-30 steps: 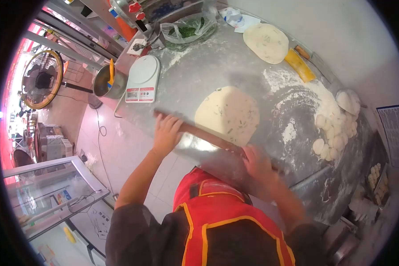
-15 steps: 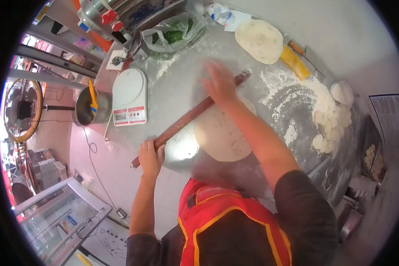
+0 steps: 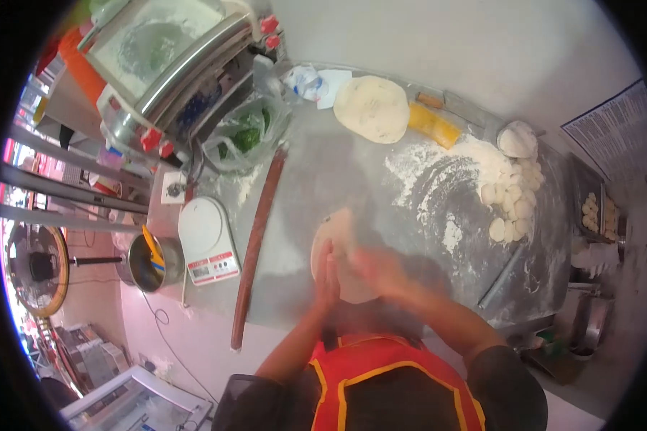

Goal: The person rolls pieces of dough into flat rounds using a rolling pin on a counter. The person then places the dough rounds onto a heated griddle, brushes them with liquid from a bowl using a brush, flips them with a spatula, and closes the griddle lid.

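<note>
My left hand [image 3: 328, 279] is over the dough sheet [image 3: 336, 224], its fingers stretched out and side by side, holding nothing that I can see. Just to its right, my right hand [image 3: 378, 273] is smeared by motion, with a small gap between the two palms. Whether its fingers are apart does not show. The hands and forearms hide part of the flat, pale dough, which lies near the table's front edge. A long reddish-brown rolling pin [image 3: 258, 248] rests on the table to the left, apart from both hands.
Left of the rolling pin are a white kitchen scale [image 3: 208, 241] and a metal pot [image 3: 154, 266]. Greens in a plastic bag [image 3: 246, 136], another dough sheet [image 3: 372, 109] and a yellow scraper [image 3: 433, 126] lie at the back. Small dough pieces [image 3: 512, 205] sit among flour at right.
Both hands have let go of the rolling pin, which now lies at the left. They have come together over the dough near my body. The view has shifted.
</note>
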The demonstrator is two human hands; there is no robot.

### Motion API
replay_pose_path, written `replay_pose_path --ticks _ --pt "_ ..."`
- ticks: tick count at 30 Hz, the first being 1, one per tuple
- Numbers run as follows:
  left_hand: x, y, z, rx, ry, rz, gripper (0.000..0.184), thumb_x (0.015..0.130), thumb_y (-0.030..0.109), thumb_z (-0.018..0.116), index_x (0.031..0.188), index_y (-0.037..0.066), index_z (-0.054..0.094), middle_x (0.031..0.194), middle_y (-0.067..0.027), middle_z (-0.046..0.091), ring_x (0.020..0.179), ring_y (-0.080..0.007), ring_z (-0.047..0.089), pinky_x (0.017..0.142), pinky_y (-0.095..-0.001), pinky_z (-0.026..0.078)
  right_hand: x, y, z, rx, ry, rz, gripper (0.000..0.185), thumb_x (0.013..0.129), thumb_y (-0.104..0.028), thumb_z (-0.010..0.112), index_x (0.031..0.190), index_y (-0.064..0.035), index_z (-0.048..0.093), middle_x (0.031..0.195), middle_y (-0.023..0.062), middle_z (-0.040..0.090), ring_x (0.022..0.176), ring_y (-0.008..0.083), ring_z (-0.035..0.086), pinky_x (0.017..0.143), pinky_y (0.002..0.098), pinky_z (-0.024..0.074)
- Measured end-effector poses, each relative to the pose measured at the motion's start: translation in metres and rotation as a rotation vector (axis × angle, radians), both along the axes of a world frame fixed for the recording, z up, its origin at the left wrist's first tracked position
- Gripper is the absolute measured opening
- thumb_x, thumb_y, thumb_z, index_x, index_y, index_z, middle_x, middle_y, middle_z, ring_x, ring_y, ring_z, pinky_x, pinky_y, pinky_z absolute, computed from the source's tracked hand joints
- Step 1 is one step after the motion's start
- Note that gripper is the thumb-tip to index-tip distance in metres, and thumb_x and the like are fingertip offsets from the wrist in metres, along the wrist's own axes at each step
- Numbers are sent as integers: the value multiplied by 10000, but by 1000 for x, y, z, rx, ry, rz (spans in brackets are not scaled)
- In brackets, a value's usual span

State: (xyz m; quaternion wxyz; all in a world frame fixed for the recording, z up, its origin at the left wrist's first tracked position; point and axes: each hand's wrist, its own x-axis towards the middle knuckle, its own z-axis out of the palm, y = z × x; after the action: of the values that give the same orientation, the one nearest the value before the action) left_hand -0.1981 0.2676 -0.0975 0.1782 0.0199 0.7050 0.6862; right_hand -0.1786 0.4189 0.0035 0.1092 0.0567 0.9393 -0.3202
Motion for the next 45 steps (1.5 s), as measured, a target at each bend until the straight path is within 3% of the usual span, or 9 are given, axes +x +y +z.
replay_pose_path --ticks 3,9,13,15,20,24,30,42,45 --pt "13 12 -24 552 -725 226 432 1046 341 309 1365 79 434 1215 -89 560 1152 -258 532 1025 -348 403 -13 -16 47 -211 -7 157 147 889 -169 564 950 -45 613 925 165 627 857 355 629 738 440 491" --pt "-86 91 91 972 -408 210 479 1042 394 289 1403 89 369 1343 -95 453 1222 -223 438 1036 -368 372 -86 74 107 -329 490 207 172 863 -177 645 958 -34 643 800 121 624 742 252 608 674 345 480" --pt "-201 205 84 214 357 257 577 1028 311 350 1487 -17 230 1525 -190 289 1413 -313 265 1160 -404 207 -170 177 78 -368 400 -344 301 826 -223 707 1002 17 662 736 60 614 688 99 559 608 284 459" --pt "-236 236 56 -104 621 143 607 999 277 418 1479 -42 228 1508 -228 301 1402 -353 276 1164 -424 192 -217 240 47 -465 203 -462 538 810 -297 720 1184 68 595 1096 218 664 1036 250 637 885 354 493" --pt "-256 261 15 -679 708 -280 664 919 220 562 1455 -53 282 1522 -263 252 1420 -423 218 1161 -489 180 -279 322 -54 44 170 -526 867 791 -408 733 1414 63 357 1371 261 491 1279 348 485 1060 403 387" --pt "-257 268 -1 -623 881 -137 638 931 220 551 1451 -45 292 1511 -259 273 1410 -430 232 1147 -515 199 -300 335 -76 -211 77 -590 835 750 -498 740 1315 65 493 1192 163 628 976 278 633 805 332 506" --pt "-257 263 -6 -483 812 -119 637 931 185 558 1457 -41 279 1518 -262 257 1424 -426 202 1155 -489 203 -316 361 -68 -267 -273 -519 712 732 -490 774 1164 48 597 902 96 656 495 63 411 367 233 226" --pt "-257 263 6 -362 718 -75 584 933 172 533 1415 -81 320 1459 -290 337 1375 -440 293 1120 -503 250 -327 353 -43 -376 -357 -642 520 730 -386 823 1020 7 646 799 25 628 560 82 465 417 247 294" --pt "-255 261 8 -366 704 -72 575 932 165 531 1411 -80 327 1455 -287 344 1369 -438 304 1120 -499 253 -322 355 -63 -427 -190 -663 729 768 -416 778 1252 73 537 1183 192 619 979 263 599 726 397 478"
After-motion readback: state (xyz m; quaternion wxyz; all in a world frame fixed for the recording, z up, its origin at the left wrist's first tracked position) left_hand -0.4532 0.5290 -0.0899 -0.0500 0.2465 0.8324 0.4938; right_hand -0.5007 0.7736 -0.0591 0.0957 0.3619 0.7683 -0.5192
